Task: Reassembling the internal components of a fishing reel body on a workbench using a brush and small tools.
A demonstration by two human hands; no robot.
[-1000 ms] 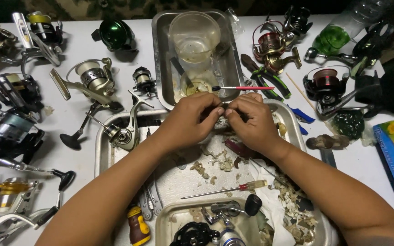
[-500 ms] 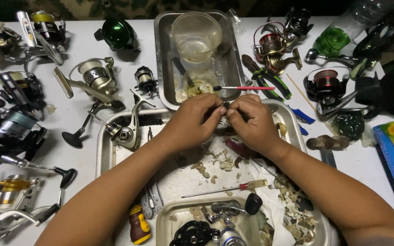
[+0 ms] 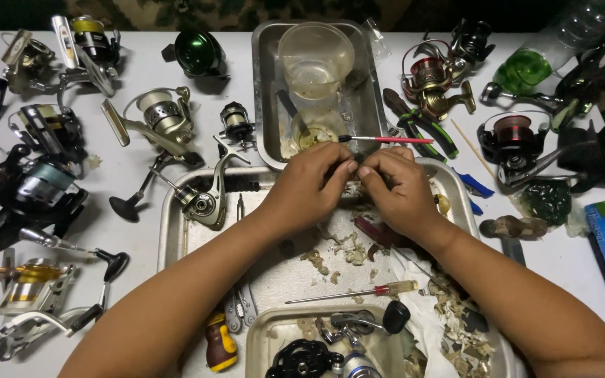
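My left hand [image 3: 309,183] and my right hand [image 3: 395,187] meet fingertip to fingertip above the far part of a large metal tray [image 3: 171,225]. Between the fingertips they pinch a small part, too hidden by the fingers to identify. Under the hands the tray's white lining carries torn scraps [image 3: 348,250] and a dark red tool handle [image 3: 376,231]. A partly stripped silver reel body [image 3: 204,201] lies in the tray left of my left hand. A thin screwdriver with a clear red handle [image 3: 358,292] lies nearer me.
A second metal tray [image 3: 264,105] behind the hands holds clear plastic cups [image 3: 315,59] and a red-handled brush [image 3: 379,139]. Several fishing reels crowd the white table left [image 3: 40,189] and right [image 3: 512,136]. Pliers [image 3: 418,127], a green bottle [image 3: 526,66], a small tray with reel parts [image 3: 264,336].
Both hands stay together over the tray with only small shifts of the fingers. Nothing else has moved.
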